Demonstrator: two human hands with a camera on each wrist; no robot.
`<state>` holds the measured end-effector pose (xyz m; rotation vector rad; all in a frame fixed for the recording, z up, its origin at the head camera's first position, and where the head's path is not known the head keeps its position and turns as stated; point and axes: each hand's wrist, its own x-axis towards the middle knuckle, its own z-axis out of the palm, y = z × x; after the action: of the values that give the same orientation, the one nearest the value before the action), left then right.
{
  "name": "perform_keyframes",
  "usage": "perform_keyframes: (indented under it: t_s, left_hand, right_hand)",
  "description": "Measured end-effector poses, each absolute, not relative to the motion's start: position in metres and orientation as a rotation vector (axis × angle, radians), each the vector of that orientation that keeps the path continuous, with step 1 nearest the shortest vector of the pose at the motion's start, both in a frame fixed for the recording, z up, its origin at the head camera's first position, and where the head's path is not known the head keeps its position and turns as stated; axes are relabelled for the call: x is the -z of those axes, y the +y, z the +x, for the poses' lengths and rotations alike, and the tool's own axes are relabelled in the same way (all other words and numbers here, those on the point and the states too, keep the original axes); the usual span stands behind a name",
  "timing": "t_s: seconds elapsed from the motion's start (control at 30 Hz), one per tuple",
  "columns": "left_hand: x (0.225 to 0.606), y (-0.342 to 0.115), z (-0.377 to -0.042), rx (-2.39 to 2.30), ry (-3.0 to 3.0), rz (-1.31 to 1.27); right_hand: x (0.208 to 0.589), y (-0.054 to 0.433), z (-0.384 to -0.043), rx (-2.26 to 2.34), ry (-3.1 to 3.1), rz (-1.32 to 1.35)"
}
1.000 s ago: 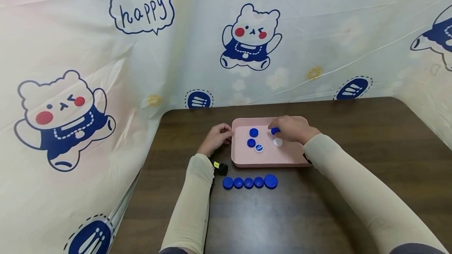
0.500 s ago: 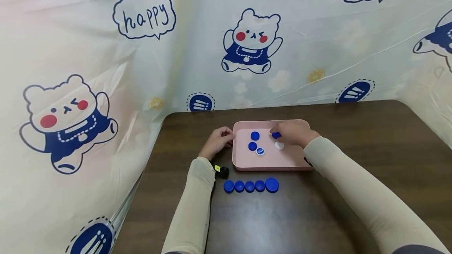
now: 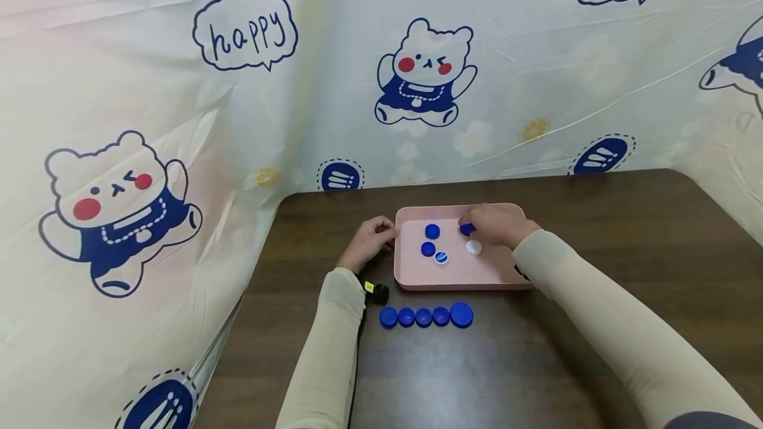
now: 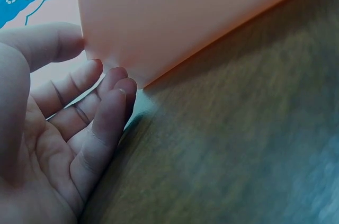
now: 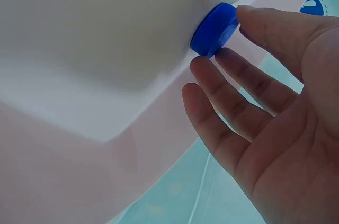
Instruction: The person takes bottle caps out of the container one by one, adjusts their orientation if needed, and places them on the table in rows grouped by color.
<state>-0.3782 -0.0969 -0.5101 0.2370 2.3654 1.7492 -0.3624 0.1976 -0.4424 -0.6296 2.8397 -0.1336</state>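
In the head view, my right hand (image 3: pixel 499 225) reaches over the pink tray (image 3: pixel 495 275). Its thumb and index finger pinch a blue bottle cap (image 3: pixel 467 230), seen closer as the blue bottle cap (image 5: pixel 212 30) in the right wrist view. Beside it lies a round white cap (image 3: pixel 473 247). Further left in the tray are two blue caps (image 3: pixel 432 232) and a white disc with blue print (image 3: pixel 441 257). My left hand (image 3: pixel 366 243) holds the tray at its left edge; the left wrist view shows the thumb at the rim and curled fingertips against the outer wall.
A row of several blue caps (image 3: pixel 424 318) lies on the brown table (image 3: pixel 507 363) in front of the tray, the rightmost one larger. A black wrist device (image 3: pixel 378 294) sits by my left wrist. Printed cloth (image 3: pixel 340 85) hangs behind and left of the table.
The head view has tilted slightly, so the whole scene sits a little lower in the frame. Both hands keep nearly the same places, the right one still at the blue bottle cap.
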Motion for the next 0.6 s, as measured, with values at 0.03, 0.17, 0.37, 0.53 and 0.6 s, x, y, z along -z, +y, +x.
perform_keyframes:
  t_s: [0.03,0.17,0.37,0.53,0.6]
  left_hand:
    - [0.511,-0.097,-0.378,-1.744,2.368,0.234]
    - [0.512,-0.097,-0.377,-1.732,2.37,0.231]
    - [0.513,-0.097,-0.377,-1.726,2.378,0.221]
    - [0.51,-0.097,-0.377,-1.732,2.374,0.243]
    - [0.51,-0.099,-0.377,-1.73,2.372,0.234]
  right_hand:
    - [0.443,0.198,-0.362,0.133,2.838,-0.626]
    - [0.444,0.198,-0.361,0.072,2.858,-0.602]
    - [0.448,0.198,-0.362,-0.006,2.89,-0.63]
    - [0.453,0.198,-0.367,-0.003,2.89,-0.669]
    - [0.454,0.198,-0.368,0.029,2.883,-0.697]
